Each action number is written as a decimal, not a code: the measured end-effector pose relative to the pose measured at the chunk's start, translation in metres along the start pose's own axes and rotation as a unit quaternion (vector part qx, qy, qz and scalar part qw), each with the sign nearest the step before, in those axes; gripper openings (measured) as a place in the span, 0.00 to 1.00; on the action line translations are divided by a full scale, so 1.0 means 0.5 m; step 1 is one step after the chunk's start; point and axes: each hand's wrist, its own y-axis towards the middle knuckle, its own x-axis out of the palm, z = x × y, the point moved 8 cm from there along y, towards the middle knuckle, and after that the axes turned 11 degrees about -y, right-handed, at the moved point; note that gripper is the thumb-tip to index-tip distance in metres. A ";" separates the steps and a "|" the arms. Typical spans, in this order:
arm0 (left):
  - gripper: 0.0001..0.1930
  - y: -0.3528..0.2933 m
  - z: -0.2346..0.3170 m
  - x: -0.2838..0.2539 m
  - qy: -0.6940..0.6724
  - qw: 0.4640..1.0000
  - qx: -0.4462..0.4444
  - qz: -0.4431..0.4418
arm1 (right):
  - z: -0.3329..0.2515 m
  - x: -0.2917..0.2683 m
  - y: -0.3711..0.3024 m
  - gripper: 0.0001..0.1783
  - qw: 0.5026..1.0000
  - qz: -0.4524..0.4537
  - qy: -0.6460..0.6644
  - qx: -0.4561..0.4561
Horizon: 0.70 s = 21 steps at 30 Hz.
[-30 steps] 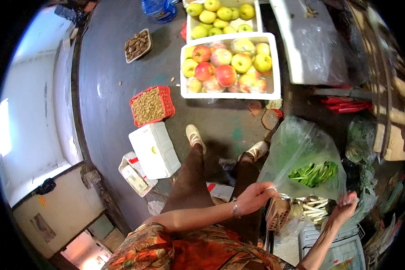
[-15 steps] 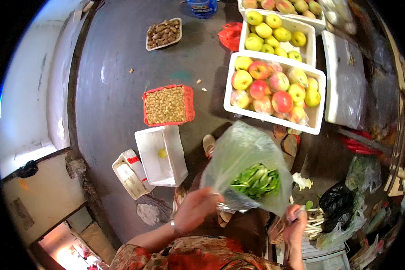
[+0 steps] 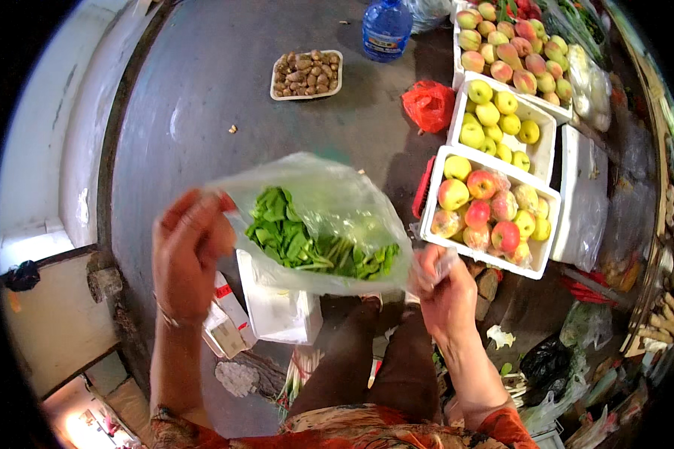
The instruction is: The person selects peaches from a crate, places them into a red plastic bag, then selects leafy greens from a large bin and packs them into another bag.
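Note:
A clear plastic bag (image 3: 352, 198) is stretched out level in front of me, its leafy green vegetables (image 3: 286, 233) showing through the film. My left hand (image 3: 192, 251) is closed on the bag's left corner, slightly smeared by motion. At the opposite corner my right hand (image 3: 445, 293) pinches the plastic between thumb and fingers. The bag hangs above a white foam box (image 3: 284, 318) and covers part of it. Just beyond my right hand is a foam box (image 3: 468, 254) of apples, some of them wrapped in film.
Farther right stand foam boxes of yellow-green apples (image 3: 487, 114) and peaches (image 3: 511, 54). A red plastic bag (image 3: 429, 105), a blue-tinted bottle (image 3: 386, 31) and a white tray (image 3: 307, 94) of brown, roundish produce lie ahead. Black bags (image 3: 550, 359) crowd the lower right.
The bag has been lifted and spread between both hands, from over my lap to farther forward and left. Both hands moved up and apart. The view has shifted, and the bag now hides the red basket.

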 end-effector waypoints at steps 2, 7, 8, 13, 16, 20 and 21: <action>0.12 0.074 0.020 -0.033 -0.019 0.999 0.024 -0.020 | -0.029 0.048 0.079 0.14 0.999 -0.012 -0.001 -0.039; 0.12 0.229 0.069 -0.132 0.006 0.998 0.055 -0.022 | -0.081 0.143 0.266 0.12 0.989 -0.004 -0.115 -0.097; 0.12 0.261 0.057 -0.153 0.014 0.999 0.047 -0.009 | -0.081 0.141 0.312 0.12 0.987 -0.011 -0.123 -0.103; 0.10 0.401 -0.058 -0.222 0.036 0.999 -0.017 0.036 | -0.079 0.116 0.513 0.09 0.988 0.039 -0.119 -0.087; 0.08 0.464 -0.173 -0.233 0.004 0.996 -0.074 0.039 | -0.044 0.064 0.602 0.07 0.988 0.067 -0.125 -0.058; 0.07 0.533 -0.328 -0.240 0.088 0.984 -0.148 0.053 | 0.024 0.012 0.697 0.10 0.983 0.065 -0.169 -0.006; 0.06 0.548 -0.371 -0.251 0.070 0.983 -0.167 0.041 | 0.056 -0.009 0.713 0.12 0.984 0.054 -0.167 0.023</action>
